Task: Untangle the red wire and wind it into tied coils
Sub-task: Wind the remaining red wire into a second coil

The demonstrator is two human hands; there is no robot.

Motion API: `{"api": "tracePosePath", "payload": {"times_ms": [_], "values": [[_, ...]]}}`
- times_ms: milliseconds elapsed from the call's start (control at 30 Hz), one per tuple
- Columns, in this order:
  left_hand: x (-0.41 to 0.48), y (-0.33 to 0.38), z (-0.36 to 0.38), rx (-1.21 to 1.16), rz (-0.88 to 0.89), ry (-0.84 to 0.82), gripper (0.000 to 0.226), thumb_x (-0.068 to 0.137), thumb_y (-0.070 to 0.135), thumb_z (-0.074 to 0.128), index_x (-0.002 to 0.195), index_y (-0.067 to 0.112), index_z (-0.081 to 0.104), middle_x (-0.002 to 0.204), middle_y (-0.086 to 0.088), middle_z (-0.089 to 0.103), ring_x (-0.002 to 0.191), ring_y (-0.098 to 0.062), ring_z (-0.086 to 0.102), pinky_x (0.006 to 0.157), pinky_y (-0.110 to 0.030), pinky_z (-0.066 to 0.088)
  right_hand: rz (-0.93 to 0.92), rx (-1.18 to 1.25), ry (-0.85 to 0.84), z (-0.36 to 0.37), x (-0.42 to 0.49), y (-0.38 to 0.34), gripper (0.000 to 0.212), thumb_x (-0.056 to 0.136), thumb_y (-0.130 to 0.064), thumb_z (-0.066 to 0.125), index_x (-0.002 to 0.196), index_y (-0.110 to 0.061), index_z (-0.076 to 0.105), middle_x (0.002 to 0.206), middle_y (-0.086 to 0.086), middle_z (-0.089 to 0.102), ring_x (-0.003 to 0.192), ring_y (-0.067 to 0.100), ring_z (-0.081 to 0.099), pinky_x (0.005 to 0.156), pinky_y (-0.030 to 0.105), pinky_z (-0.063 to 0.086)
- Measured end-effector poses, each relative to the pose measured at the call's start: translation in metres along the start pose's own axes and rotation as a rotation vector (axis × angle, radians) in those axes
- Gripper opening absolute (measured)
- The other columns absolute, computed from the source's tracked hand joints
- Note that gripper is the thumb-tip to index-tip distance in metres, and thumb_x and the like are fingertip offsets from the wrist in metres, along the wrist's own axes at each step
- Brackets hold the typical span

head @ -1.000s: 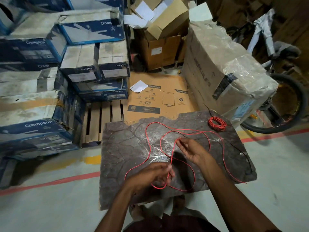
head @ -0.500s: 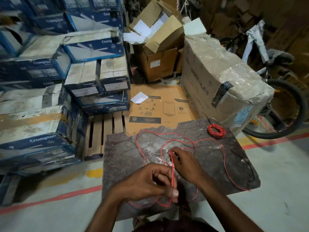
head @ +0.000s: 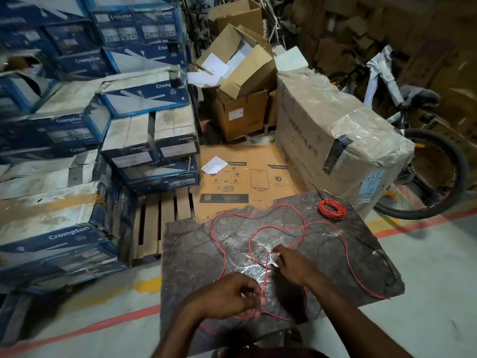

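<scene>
A long red wire lies in loose crossing loops on a dark stone slab. My left hand is closed on the wire near the slab's front edge, with small loops hanging below its fingers. My right hand pinches the same strand a little farther back, so a short stretch runs taut between both hands. One free end of the wire reaches the slab's right edge. A wound red coil rests at the far right corner, apart from both hands.
Thin black wire lies along the slab's right side. Stacked blue-and-white cartons fill the left, with a wooden pallet below. A flat cardboard sheet, a wrapped box and a bicycle stand behind.
The loops on the slab have shifted as I pulled wire in. My left hand has drawn back toward me, my right hand has re-gripped the strand, and the view has tilted upward.
</scene>
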State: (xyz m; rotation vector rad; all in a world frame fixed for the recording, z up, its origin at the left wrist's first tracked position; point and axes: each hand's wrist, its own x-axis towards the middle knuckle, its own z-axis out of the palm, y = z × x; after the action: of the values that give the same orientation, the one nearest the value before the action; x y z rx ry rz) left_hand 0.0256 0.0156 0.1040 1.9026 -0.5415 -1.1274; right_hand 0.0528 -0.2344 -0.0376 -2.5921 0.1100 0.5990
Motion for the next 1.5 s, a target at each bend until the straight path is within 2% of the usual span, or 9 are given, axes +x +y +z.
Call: {"api": "tracePosePath", "payload": {"times_ms": [133,300,400,600,767,933,1233,1333,1500], "values": [[0.035,-0.037,0.002,0.252,-0.115,0.077,0.022,0.091,0.03,0.057,0.076,0.023,0.071,0.072,0.005,0.071,0.065,-0.009,0.063,0.066,-0.026,0.048,0.066,0.07,0.0,0.022,0.007,0.039,0.064,0.083,-0.035,0.045,0.144,-0.044,0.031,0.099,0.011,0.074,0.095,0.033,0.068,0.08,0.043,0.055],[0.054,-0.08,0.005,0.567,-0.292,0.082,0.032,0.081,0.048,0.054,0.104,0.034,0.072,0.112,0.005,0.075,0.106,-0.019,0.069,0.089,-0.034,0.054,0.255,0.234,0.31,-0.009,-0.027,0.069,0.007,0.088,-0.019,0.058,0.084,-0.023,0.061,0.074,0.001,0.066,0.073,0.027,0.064,0.073,0.043,0.055],[0.062,-0.096,0.014,0.719,-0.304,0.074,0.036,0.086,0.046,0.053,0.114,0.032,0.069,0.122,0.002,0.071,0.114,-0.024,0.065,0.093,-0.036,0.05,0.415,0.113,0.496,-0.026,-0.056,0.102,0.008,0.089,-0.011,0.066,0.094,-0.007,0.061,0.088,0.016,0.065,0.08,0.037,0.064,0.072,0.045,0.052],[0.072,-0.094,0.034,0.91,-0.229,0.077,0.038,0.086,0.046,0.045,0.108,0.026,0.068,0.115,-0.005,0.073,0.108,-0.031,0.068,0.086,-0.039,0.05,0.579,-0.04,0.292,0.025,-0.042,0.213,0.029,0.076,-0.004,0.057,0.094,0.019,0.06,0.067,0.034,0.062,0.052,0.046,0.063,0.049,0.05,0.055],[0.077,-0.073,0.045,1.013,-0.161,0.072,0.041,0.093,0.044,0.042,0.107,0.015,0.068,0.115,-0.014,0.071,0.108,-0.04,0.065,0.089,-0.044,0.048,0.627,-0.032,0.239,-0.026,-0.061,0.148,0.017,0.093,-0.018,0.06,0.104,-0.009,0.069,0.105,0.019,0.071,0.099,0.039,0.068,0.082,0.046,0.054],[0.087,-0.05,0.047,1.107,-0.097,0.214,0.036,0.096,0.037,0.039,0.11,0.015,0.063,0.114,-0.014,0.066,0.106,-0.039,0.063,0.091,-0.046,0.04,0.535,-0.039,0.326,-0.045,-0.066,0.11,0.023,0.098,-0.04,0.051,0.097,-0.018,0.058,0.097,0.013,0.071,0.095,0.034,0.07,0.079,0.041,0.055],[0.159,-0.029,0.067,0.467,0.036,0.154,0.038,0.086,0.055,0.049,0.108,0.03,0.067,0.102,-0.002,0.074,0.097,-0.027,0.066,0.081,-0.038,0.051,0.221,0.096,0.784,-0.114,-0.097,-0.02,0.011,0.093,-0.021,0.065,0.084,-0.016,0.061,0.079,0.01,0.07,0.077,0.035,0.069,0.066,0.039,0.05],[0.193,-0.031,0.085,0.259,-0.016,0.168,0.036,0.081,0.048,0.05,0.105,0.031,0.072,0.101,-0.003,0.076,0.091,-0.021,0.069,0.075,-0.03,0.051,0.177,0.144,0.731,-0.126,-0.103,-0.05,0.008,0.092,-0.026,0.066,0.087,-0.022,0.061,0.07,-0.007,0.063,0.079,0.031,0.069,0.062,0.033,0.044],[0.232,-0.039,0.104,-0.231,-0.127,0.262,0.029,0.089,0.021,0.058,0.095,-0.003,0.075,0.073,-0.004,0.069,0.059,0.008,0.06,0.058,-0.007,0.042,0.138,0.14,0.657,-0.12,-0.099,-0.059,0.009,0.089,-0.032,0.068,0.086,-0.026,0.064,0.056,-0.015,0.052,0.073,0.02,0.068,0.061,0.027,0.037]]}}
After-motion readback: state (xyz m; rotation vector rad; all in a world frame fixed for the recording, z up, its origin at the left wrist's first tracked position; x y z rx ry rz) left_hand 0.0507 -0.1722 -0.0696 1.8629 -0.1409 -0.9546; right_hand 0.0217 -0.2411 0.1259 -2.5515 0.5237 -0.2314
